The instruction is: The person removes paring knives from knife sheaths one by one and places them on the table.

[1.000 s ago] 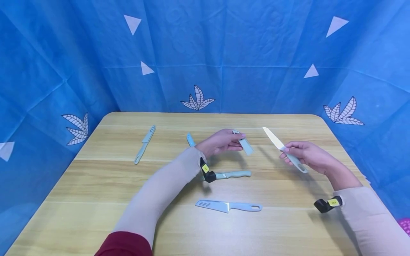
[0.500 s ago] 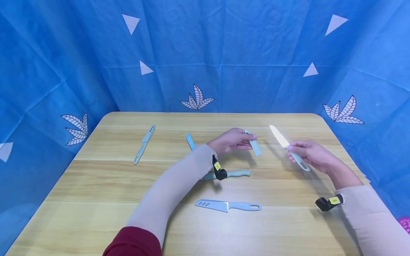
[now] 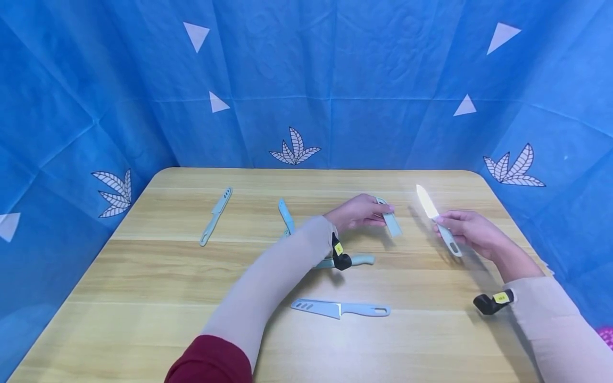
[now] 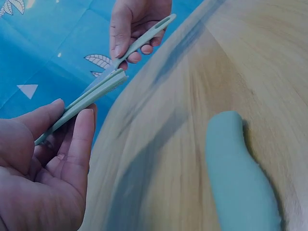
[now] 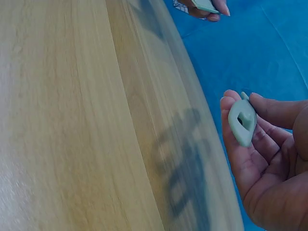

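My left hand (image 3: 361, 211) pinches a pale green knife sheath (image 3: 394, 226) between thumb and fingers, above the back half of the table. To its right, my right hand (image 3: 471, 231) grips a knife (image 3: 448, 239) by its pale green handle, the bare blade pointing up and away. Sheath and blade are apart in the head view. In the left wrist view the sheath (image 4: 94, 94) overlaps the blade, with the knife's handle (image 4: 151, 33) beyond. The right wrist view shows the handle's end (image 5: 243, 122) with its hole; the blade is mostly hidden there.
Sheathed knives lie on the wooden table (image 3: 119, 298): one at the back left (image 3: 215, 217), a blue one at the front (image 3: 341, 308). A blue-handled knife (image 3: 286, 215) and a green-handled knife (image 3: 362, 259) are partly behind the left arm. Blue curtains (image 3: 383, 80) surround the table.
The left hand has moved to the right with the sheath. My right hand has shifted slightly right, and the knife it holds now points more steeply away. The knives on the table have stayed put.
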The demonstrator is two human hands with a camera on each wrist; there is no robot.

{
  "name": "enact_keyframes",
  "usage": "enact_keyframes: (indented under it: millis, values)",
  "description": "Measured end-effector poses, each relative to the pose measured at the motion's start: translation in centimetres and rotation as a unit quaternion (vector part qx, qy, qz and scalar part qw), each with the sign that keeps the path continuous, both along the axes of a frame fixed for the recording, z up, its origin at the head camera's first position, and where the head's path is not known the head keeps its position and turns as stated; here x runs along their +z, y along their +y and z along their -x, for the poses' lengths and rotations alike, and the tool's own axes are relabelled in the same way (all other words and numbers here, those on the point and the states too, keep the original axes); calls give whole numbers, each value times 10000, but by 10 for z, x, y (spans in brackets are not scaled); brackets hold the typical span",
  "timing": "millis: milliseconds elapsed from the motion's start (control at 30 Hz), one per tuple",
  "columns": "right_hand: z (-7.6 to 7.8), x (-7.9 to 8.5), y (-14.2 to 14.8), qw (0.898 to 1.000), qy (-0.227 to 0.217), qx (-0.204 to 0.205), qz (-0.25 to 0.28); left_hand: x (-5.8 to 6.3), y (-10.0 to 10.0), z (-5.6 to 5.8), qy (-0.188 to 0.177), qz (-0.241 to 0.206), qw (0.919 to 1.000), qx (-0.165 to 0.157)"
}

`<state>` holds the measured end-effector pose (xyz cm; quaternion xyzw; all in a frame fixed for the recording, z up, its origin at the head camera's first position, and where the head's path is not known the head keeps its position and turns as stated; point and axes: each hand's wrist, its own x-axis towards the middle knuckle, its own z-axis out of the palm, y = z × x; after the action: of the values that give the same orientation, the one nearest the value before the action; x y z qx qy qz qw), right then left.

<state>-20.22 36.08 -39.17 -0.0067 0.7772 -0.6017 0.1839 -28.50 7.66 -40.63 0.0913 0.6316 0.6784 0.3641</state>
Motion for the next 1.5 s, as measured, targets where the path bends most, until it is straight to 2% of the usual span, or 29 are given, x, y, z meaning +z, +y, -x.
enact_keyframes:
  millis: [200, 567, 833, 1067, 1300, 1500]
  values:
    - [5, 0, 3, 9999, -127, -89, 50, -5, 10, 2, -43, 154, 9999, 29]
    - [13, -6, 9, 9995, -240, -161, -132, -12, 26, 4, -56, 223, 9996, -168]
    - [19, -15, 14, 9991, -299, -211, -230, -19, 39, 6, 56, 322, 9994, -61]
    - [24, -22, 13, 9986, -403, -161, -310, -27, 46, 8, -46, 379, 9993, 54]
    - [28, -27, 18, 9976, -533, -108, -434, -26, 57, 5, 125, 631, 9978, 173]
    - [28, -25, 16, 9971, -593, 27, -483, -25, 65, 4, 86, 795, 9964, 271]
